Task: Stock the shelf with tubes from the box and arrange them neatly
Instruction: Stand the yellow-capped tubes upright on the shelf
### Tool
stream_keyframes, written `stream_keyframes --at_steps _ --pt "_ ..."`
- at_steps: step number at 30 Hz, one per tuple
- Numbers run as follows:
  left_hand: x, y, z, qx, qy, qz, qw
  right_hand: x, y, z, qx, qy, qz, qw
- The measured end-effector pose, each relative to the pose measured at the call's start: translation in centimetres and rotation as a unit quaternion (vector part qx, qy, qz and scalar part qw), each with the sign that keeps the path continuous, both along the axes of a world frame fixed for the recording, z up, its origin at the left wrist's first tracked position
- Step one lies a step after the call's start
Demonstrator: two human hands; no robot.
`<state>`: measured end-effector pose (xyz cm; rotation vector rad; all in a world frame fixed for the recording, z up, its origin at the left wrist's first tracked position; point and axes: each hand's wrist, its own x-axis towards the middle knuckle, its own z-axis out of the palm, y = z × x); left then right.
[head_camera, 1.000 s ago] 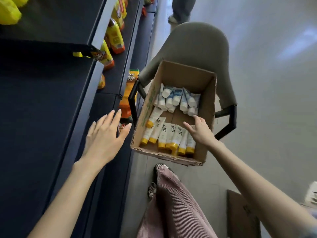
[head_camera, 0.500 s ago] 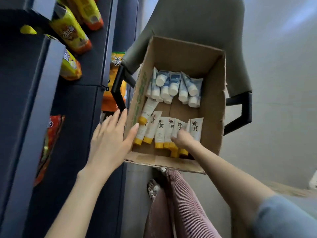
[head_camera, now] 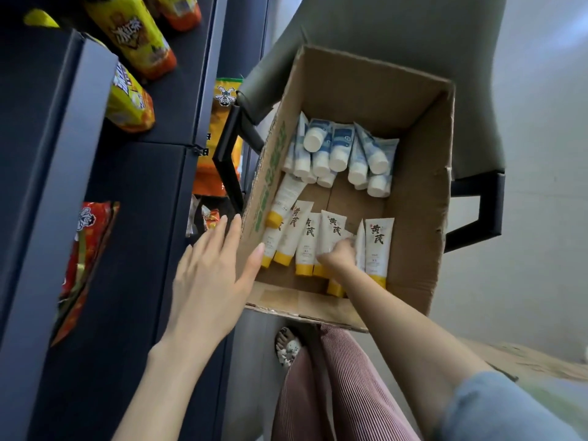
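Observation:
An open cardboard box stands on a grey chair. At its near end lie several white tubes with yellow caps; at the far end are several white-and-blue tubes with white caps. My right hand is down among the yellow-capped tubes, fingers curled round one or two of them. One more yellow-capped tube stands just right of that hand. My left hand is spread flat, fingers straight, its thumb touching the box's left wall. The dark shelf is to the left.
Yellow and orange snack bags and a red bag lie on the shelf levels. The chair's black armrests flank the box. My striped trouser leg and sandalled foot are below it. Another cardboard piece lies at the lower right.
My right hand has gone from hovering over the box's near end down into the yellow-capped tubes and closed on them. My left hand has reached the box's left wall. The view has moved closer.

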<state>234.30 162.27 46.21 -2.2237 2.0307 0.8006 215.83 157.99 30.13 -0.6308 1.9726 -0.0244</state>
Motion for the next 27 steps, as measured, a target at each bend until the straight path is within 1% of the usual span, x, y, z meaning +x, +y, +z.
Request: stream_keyframes --at_steps 3,6,8,11,13,15,17,21,23,27 --pt "0.2 -0.1 0.3 -0.007 0.032 0.011 0.999 -0.2 -0.8 0.9 0.020 -0.086 -0.052 0.995" --pt "0.2 -0.6 0.4 -0.024 0.061 0.028 0.997 0.2 -1.1 2.8 0.016 -0.173 -0.107 0.979" --pt "0.0 -1.1 0.4 -0.038 0.086 0.047 0.994 0.5 -1.0 4.6 -0.013 -0.222 -0.118 0.968" --pt "-0.8 -2.0 0.2 -0.038 0.142 0.069 0.987 1.4 -0.5 7.7 -0.101 -0.268 -0.106 0.952" --pt "-1.5 -2.6 -0.1 -0.021 0.189 0.081 0.978 2.1 0.3 9.9 -0.182 -0.270 -0.065 0.943" --pt "-2.1 -3.0 -0.3 -0.007 0.244 0.103 0.964 2.9 1.2 11.8 -0.261 -0.280 -0.045 0.923" --pt "-2.7 -3.3 -0.3 -0.014 0.296 0.128 0.946 3.6 2.0 13.1 -0.313 -0.296 -0.039 0.902" --pt "-3.3 -3.2 0.0 -0.042 0.388 0.184 0.902 4.4 2.9 14.2 -0.375 -0.270 -0.034 0.886" --pt "-3.3 -3.2 0.0 -0.042 0.407 0.188 0.893 4.6 3.0 14.4 -0.389 -0.264 -0.043 0.881" --pt "-3.4 -3.4 -0.2 -0.034 0.420 0.189 0.887 4.7 3.3 14.4 -0.407 -0.249 -0.043 0.878"
